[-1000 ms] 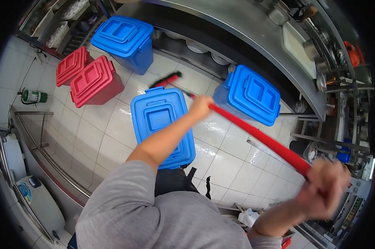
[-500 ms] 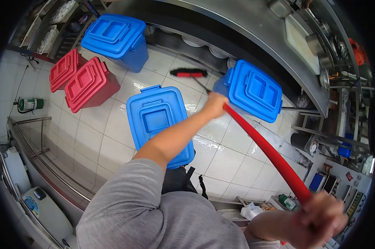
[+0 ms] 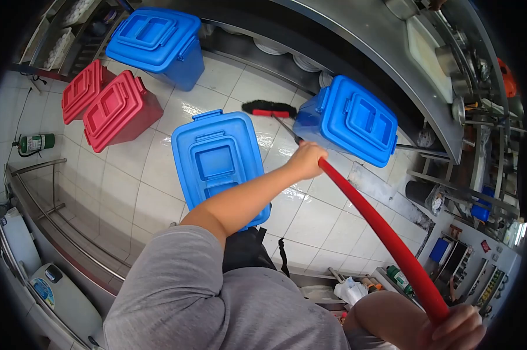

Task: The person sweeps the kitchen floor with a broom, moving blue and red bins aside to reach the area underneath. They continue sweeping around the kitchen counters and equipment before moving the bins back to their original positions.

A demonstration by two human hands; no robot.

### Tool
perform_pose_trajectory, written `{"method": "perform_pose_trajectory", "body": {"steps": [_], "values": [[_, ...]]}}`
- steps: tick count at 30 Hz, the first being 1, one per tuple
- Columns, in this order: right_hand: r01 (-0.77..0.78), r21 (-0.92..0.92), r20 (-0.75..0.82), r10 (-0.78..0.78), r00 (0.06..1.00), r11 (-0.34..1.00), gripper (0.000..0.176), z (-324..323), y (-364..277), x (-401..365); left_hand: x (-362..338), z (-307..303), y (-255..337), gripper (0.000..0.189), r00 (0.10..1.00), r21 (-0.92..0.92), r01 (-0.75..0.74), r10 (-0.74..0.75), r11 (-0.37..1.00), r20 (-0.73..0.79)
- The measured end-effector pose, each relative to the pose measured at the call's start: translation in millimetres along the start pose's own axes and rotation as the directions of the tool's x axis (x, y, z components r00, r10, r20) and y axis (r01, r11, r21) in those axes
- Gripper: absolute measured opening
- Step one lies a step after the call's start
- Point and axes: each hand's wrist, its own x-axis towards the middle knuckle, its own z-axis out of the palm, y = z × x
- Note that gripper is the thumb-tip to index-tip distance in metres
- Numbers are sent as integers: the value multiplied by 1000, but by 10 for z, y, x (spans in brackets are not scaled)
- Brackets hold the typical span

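Holding a long red broom handle (image 3: 380,227), the left hand (image 3: 306,160) is wrapped tight around it partway down, and the right hand (image 3: 456,329) grips its top end. Past the left hand, the black broom head (image 3: 269,108) sits on the wet white floor tiles (image 3: 310,216). One blue bin (image 3: 220,163) stands just left of that hand, and another blue bin (image 3: 348,119) stands just right.

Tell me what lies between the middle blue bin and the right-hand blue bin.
Head view: the black broom head and its thin shaft over glossy floor tiles, plus the left hand gripping the red handle.
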Motion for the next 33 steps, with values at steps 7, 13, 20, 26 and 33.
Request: {"method": "perform_pose_trajectory", "body": {"steps": [7,13,20,26,33], "values": [[72,19,312,-74,947,997,12,521,465,-61,440,-133,-546,17,966,145,88,-49,985,-254],[161,385,285,-283,916,909,29,-89,228,243,96,42,-98,19,999,36,39,-38,999,-19],[67,154,539,-140,830,986,34,278,568,258,485,-163,-705,18,973,105,57,-32,993,-228],[89,463,335,-267,904,882,36,-278,373,298,52,-185,-256,19,996,21,10,-9,1000,-83],[62,242,410,-160,898,968,32,273,700,306,308,-759,-863,21,950,139,19,25,990,-311]]}}
